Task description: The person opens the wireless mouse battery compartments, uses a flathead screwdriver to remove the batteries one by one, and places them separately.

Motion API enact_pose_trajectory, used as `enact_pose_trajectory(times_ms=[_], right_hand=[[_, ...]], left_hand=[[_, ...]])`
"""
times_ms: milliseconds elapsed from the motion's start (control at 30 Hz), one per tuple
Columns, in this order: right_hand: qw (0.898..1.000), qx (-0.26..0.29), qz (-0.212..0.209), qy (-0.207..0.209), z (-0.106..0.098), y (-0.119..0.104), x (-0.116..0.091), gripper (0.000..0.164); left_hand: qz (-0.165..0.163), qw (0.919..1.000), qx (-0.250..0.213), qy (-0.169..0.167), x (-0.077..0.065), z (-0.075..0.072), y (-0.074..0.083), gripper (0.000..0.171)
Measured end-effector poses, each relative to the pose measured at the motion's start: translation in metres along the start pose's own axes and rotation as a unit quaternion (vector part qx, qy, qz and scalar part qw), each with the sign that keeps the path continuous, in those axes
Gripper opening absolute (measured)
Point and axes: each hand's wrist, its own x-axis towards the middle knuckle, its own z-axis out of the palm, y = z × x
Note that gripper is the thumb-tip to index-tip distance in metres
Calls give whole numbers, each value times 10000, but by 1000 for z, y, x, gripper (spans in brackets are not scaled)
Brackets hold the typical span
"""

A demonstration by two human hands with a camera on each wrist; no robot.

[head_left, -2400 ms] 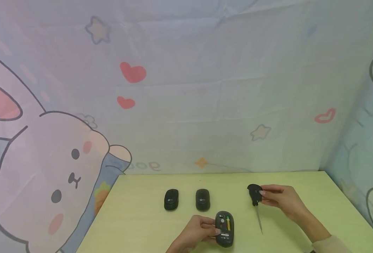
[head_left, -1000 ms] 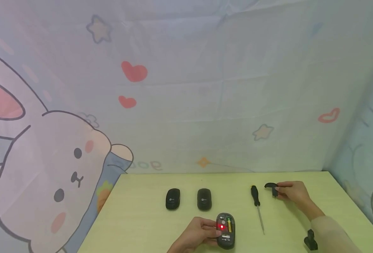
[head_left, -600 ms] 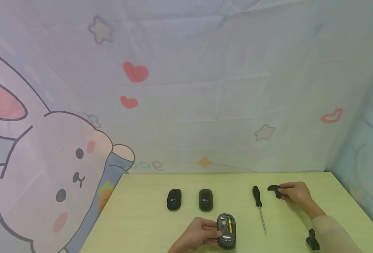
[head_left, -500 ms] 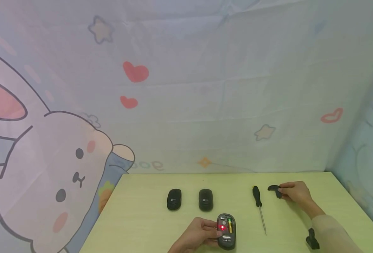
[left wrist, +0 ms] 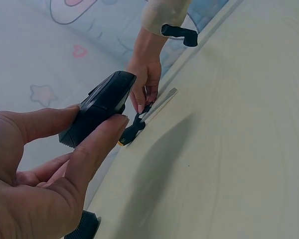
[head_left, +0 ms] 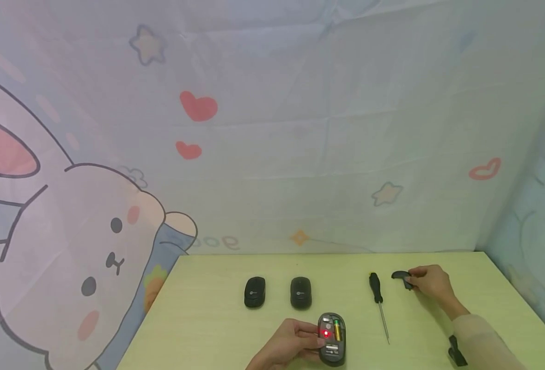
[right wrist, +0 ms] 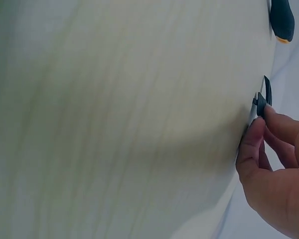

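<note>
My left hand point(head_left: 287, 342) holds a black computer mouse point(head_left: 331, 355) by its side above the table, underside facing up in the head view. Its battery compartment is uncovered, with a yellow-green battery point(head_left: 337, 331) inside, and a red light glows beside it. In the left wrist view, thumb and fingers grip the mouse point(left wrist: 100, 107) edge-on. Toward the back right, my right hand point(head_left: 434, 285) pinches a black battery cover point(head_left: 400, 276), a curved piece with a narrow tongue. The right wrist view shows thumb and forefinger on this cover point(right wrist: 261, 103), close to the tabletop.
A screwdriver point(head_left: 376, 289) with a black handle lies left of my right hand. Two more black mice, one at the left point(head_left: 255, 292) and another mouse point(head_left: 301, 293) beside it, rest farther back on the pale yellow table point(head_left: 217, 329). A printed cloth point(head_left: 272, 169) hangs behind.
My right hand has carried the battery cover from over the screwdriver handle to the right, then stayed nearly still. The mouse's red light shows on and off. My left hand has barely moved.
</note>
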Motion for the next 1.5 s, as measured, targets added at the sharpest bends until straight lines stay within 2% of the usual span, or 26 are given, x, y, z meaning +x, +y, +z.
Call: enact_pose_trajectory(times_ms=[200, 633, 933, 1133, 1333, 1500], right_hand=[[9989, -411, -188, 150, 0, 4, 0, 35], [9968, -621, -302, 414, -7, 6, -5, 33], [9954, -589, -624, 434, -2, -10, -10, 32], [9938, -640, -851, 316, 5, -21, -16, 37], [9937, -583, -917, 278, 9, -28, -20, 33], [9906, -646, -1169, 300, 12, -36, -23, 28]], left_hand=[[133, 9998, -17, -120, 0, 0, -3, 33], [64, 10000, 47, -39, -4, 1, -1, 33], [-81, 9999, 3, 89, -4, 1, -2, 33], [-34, 9999, -68, 151, -3, 1, -3, 31], [0, 10000, -95, -32, 0, 1, -6, 35], [-43, 9999, -125, -65, 1, 2, -6, 35]])
